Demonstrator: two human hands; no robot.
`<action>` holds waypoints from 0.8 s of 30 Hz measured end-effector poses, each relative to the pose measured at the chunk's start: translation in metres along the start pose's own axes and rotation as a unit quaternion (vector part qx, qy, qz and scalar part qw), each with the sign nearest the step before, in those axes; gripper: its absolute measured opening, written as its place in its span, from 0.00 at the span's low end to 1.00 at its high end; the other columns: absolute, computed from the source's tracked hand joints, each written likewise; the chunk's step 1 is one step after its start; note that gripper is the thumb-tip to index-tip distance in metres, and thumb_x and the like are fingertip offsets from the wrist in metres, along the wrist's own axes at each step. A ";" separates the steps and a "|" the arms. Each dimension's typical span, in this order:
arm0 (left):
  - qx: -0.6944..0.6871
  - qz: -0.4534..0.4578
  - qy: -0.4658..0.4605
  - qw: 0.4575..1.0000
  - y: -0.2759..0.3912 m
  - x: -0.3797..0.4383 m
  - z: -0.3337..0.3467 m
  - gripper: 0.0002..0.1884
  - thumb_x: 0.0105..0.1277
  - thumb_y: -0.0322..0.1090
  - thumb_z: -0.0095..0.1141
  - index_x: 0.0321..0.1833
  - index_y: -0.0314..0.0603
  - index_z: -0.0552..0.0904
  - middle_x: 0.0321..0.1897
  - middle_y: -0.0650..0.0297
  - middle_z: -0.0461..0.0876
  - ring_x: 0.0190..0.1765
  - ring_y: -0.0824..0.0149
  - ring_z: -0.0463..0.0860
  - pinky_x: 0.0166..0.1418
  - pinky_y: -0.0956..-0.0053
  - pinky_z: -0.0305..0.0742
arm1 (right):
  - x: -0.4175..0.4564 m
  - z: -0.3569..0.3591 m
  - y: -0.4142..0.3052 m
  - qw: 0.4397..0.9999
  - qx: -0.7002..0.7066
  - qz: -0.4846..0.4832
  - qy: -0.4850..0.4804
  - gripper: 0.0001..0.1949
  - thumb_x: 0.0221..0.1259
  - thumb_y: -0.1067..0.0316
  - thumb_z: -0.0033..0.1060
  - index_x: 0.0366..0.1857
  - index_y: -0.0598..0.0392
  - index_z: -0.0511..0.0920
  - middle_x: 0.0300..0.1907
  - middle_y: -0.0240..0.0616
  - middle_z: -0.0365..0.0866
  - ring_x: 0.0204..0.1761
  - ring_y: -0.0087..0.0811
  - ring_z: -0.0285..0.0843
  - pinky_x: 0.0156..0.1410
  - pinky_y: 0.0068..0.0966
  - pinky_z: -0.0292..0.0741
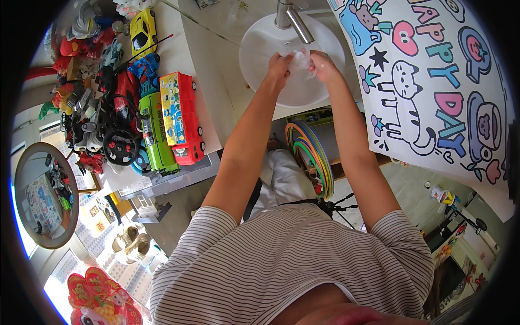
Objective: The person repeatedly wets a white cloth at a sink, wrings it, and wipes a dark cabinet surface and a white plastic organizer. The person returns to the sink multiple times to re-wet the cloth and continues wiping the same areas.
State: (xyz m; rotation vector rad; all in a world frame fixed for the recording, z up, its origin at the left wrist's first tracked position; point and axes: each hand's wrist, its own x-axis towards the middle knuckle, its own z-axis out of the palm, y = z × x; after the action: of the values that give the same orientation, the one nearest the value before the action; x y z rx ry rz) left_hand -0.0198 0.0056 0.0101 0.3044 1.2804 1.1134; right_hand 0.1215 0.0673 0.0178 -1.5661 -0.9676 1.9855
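My left hand and my right hand are over a round white washbasin, their fingers closed on opposite sides of a wet, whitish, translucent item. Whether it is thin plastic or cloth cannot be told. Above it, the brushed metal faucet points down, and a stream of water runs from its spout between the hands. Part of the item is hidden by the fingers.
Left of the basin, the counter holds a red toy truck, a green toy vehicle, a yellow toy car and many other toys. A large printed sheet hangs at the right. Colored hoops stand under the counter.
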 end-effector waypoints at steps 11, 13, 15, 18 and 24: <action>-0.208 -0.129 -0.061 0.968 -0.019 -0.010 0.023 0.11 0.69 0.42 0.48 0.49 0.46 0.71 0.40 0.64 0.74 0.43 0.68 0.74 0.42 0.69 0.75 | -0.010 0.002 0.000 0.991 0.058 -0.121 0.024 0.09 0.53 0.67 0.63 0.35 0.58 0.76 0.28 0.33 0.77 0.26 0.24 0.72 0.29 0.20 0.68; -0.206 -0.105 -0.062 0.971 -0.024 -0.002 0.018 0.13 0.70 0.44 0.47 0.51 0.46 0.71 0.41 0.64 0.75 0.43 0.67 0.75 0.42 0.68 0.75 | -0.014 0.011 -0.006 0.988 0.059 -0.127 0.061 0.07 0.54 0.65 0.63 0.29 0.55 0.75 0.24 0.28 0.74 0.22 0.21 0.67 0.26 0.19 0.64; -0.129 -0.085 0.024 0.988 -0.031 0.018 0.014 0.14 0.71 0.46 0.45 0.51 0.46 0.72 0.41 0.65 0.75 0.42 0.66 0.75 0.42 0.67 0.75 | -0.014 0.013 -0.009 0.973 -0.040 -0.169 0.149 0.08 0.54 0.65 0.63 0.26 0.55 0.74 0.22 0.28 0.73 0.21 0.20 0.65 0.25 0.19 0.63; -0.137 -0.092 0.054 0.985 -0.037 0.023 0.018 0.15 0.72 0.48 0.43 0.48 0.45 0.73 0.36 0.66 0.76 0.36 0.68 0.75 0.38 0.68 0.75 | -0.016 0.009 -0.006 0.951 -0.119 -0.201 0.204 0.10 0.54 0.64 0.63 0.22 0.55 0.73 0.19 0.27 0.70 0.20 0.20 0.65 0.25 0.20 0.63; -0.347 0.022 -0.210 0.914 -0.053 0.035 0.021 0.14 0.71 0.48 0.44 0.42 0.46 0.74 0.30 0.66 0.75 0.31 0.69 0.75 0.33 0.74 0.73 | -0.055 0.061 0.010 0.855 -0.306 -0.392 0.146 0.15 0.50 0.58 0.64 0.17 0.57 0.72 0.16 0.41 0.73 0.19 0.40 0.70 0.29 0.32 0.69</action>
State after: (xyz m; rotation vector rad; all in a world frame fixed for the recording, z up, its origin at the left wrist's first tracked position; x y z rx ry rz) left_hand 0.0200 0.0152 -0.0431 0.0262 0.4498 1.3780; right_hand 0.0789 0.0065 0.0543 -1.3427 -1.8400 0.8805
